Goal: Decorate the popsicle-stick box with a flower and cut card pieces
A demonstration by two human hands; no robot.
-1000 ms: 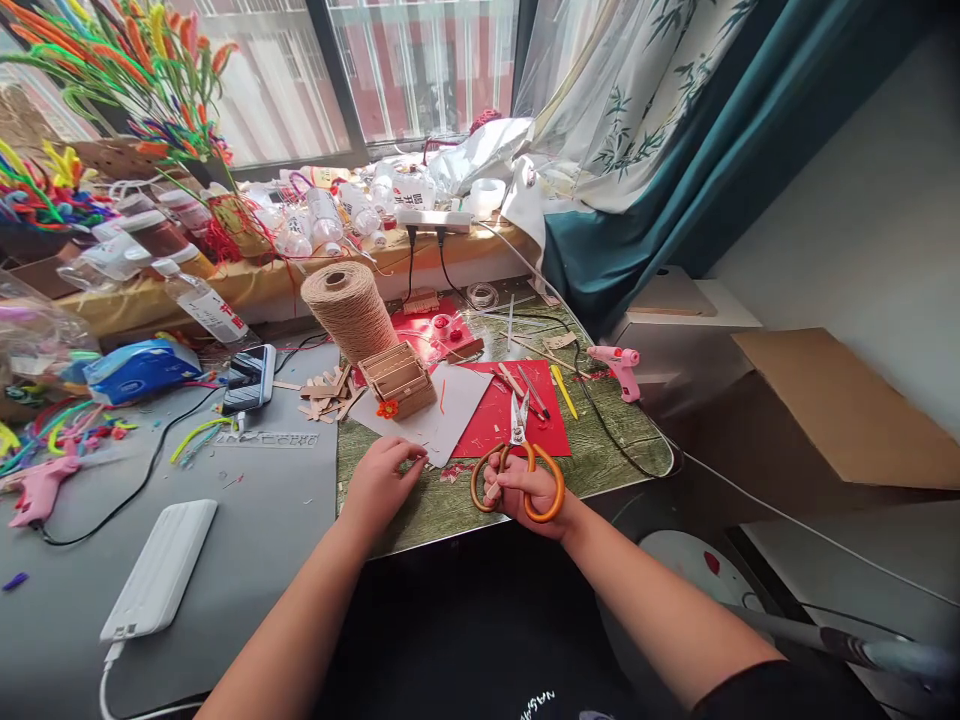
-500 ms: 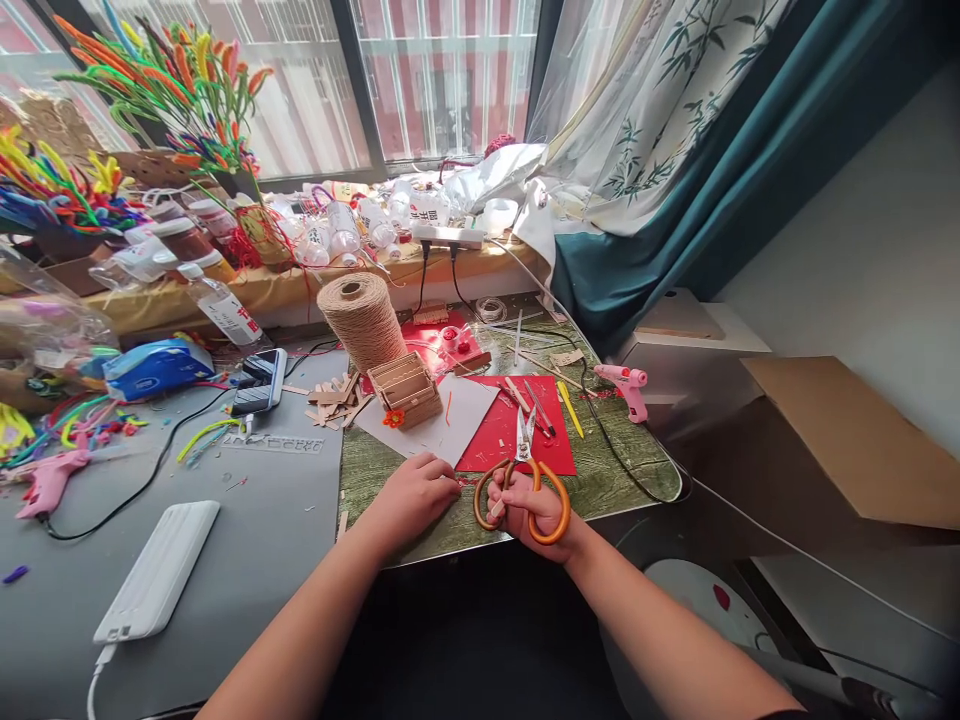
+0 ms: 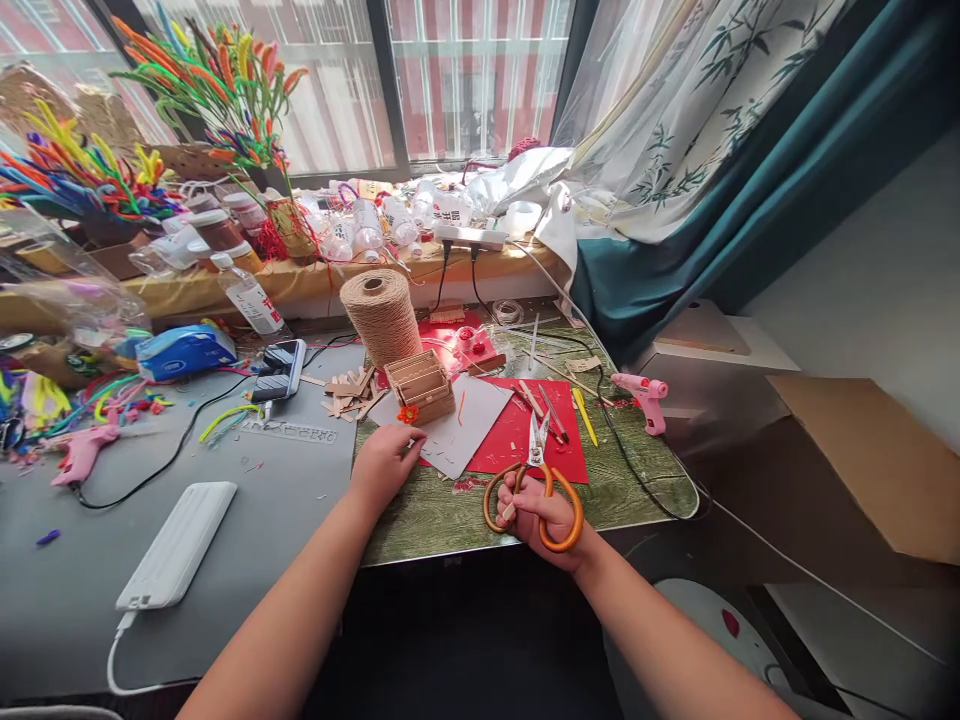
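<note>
In the head view my right hand (image 3: 544, 515) is closed around a pair of scissors (image 3: 535, 452) with orange-brown loop handles. The blades point away from me, slightly parted. A short pale piece of wood (image 3: 509, 512) is also pinched in its fingers. My left hand (image 3: 384, 462) is at the near left edge of the white paper (image 3: 480, 405), thumb and forefinger apart, holding nothing I can see. Just beyond it stands a small box of craft sticks (image 3: 429, 390) with an orange flower (image 3: 407, 414) on its front corner.
Behind the box stands a twine spool (image 3: 381, 320); loose craft sticks (image 3: 349, 393) lie left of it. Red paper (image 3: 487, 458) bears scraps and pens. A yellow pen (image 3: 585, 416) and pink glue gun (image 3: 643, 400) lie right. A white power bank (image 3: 180, 540) rests on the grey table.
My left hand has moved left and forward, away from my right hand and closer to the box. My right hand still holds the scissors. The whole view has shifted slightly.
</note>
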